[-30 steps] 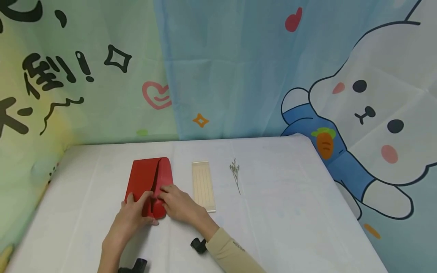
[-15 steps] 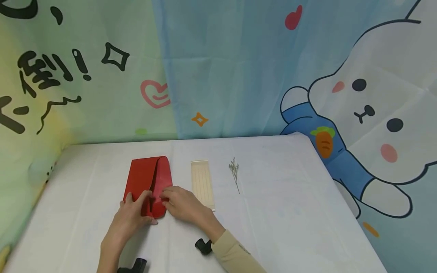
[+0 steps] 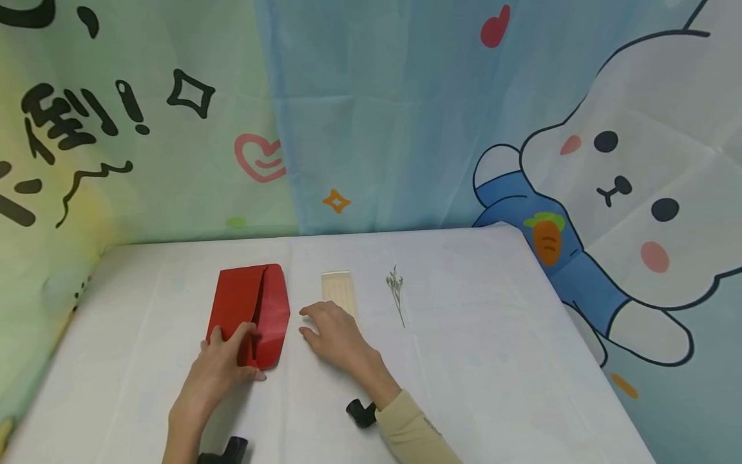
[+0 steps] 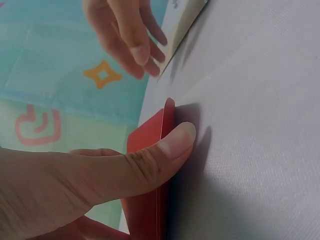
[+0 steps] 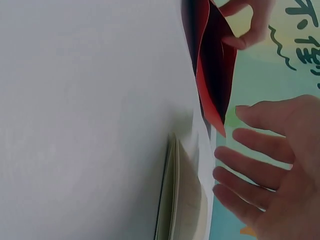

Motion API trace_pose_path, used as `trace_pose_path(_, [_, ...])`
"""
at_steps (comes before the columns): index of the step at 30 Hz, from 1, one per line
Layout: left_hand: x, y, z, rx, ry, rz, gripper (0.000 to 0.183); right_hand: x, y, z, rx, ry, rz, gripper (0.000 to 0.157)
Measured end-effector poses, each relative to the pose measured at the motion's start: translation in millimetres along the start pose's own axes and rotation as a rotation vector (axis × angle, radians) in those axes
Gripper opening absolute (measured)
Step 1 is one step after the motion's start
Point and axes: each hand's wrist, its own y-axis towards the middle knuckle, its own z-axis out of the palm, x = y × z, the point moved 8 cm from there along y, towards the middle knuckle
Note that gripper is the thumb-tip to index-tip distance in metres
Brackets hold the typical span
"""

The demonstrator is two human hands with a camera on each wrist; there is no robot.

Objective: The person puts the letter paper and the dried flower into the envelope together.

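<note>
A red envelope [image 3: 236, 298] lies at the left of the table, its flap [image 3: 275, 309] spread to the right. My left hand [image 3: 216, 370] holds its near end, thumb at the bottom edge and a fingertip at the mouth. In the right wrist view the envelope's mouth [image 5: 218, 65] gapes. Fingers loosely spread and holding nothing, my right hand [image 3: 341, 338] hovers between the envelope and a cream, lined, folded paper [image 3: 339, 283]. It covers the paper's near part in the head view. From the right wrist, the paper's layered edge [image 5: 174, 200] shows.
A small dried flower sprig [image 3: 395, 287] lies to the right of the paper. White cloth covers the table [image 3: 493, 361]. Behind it hangs a printed curtain [image 3: 377, 129] with a cartoon bear. A black wrist mount [image 3: 362, 414] sits below the right wrist.
My right hand has let go of the envelope's flap and moved right, over the near part of the cream paper. The left hand keeps its hold on the envelope.
</note>
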Motion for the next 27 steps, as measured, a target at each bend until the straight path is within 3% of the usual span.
trace_pose_path(9, [-0.4, 0.0, 0.9, 0.01, -0.014, -0.017, 0.082, -18.3, -8.3, -17.0, -0.162, -0.017, 0.103, 0.033])
trace_pose_path(15, [-0.8, 0.2, -0.1, 0.01, -0.015, -0.012, 0.081, -38.4, -14.3, -27.0, -0.259, 0.02, 0.304, 0.033])
trace_pose_path(21, [0.9, -1.5, -0.6, 0.014, -0.015, -0.01, 0.081, -54.8, -18.7, -25.8, -0.225, 0.029, 0.471, 0.051])
trace_pose_path(27, [0.5, -1.2, -0.9, 0.017, -0.013, -0.006, 0.081, -58.6, -17.6, -22.3, -0.178, -0.01, 0.524, 0.065])
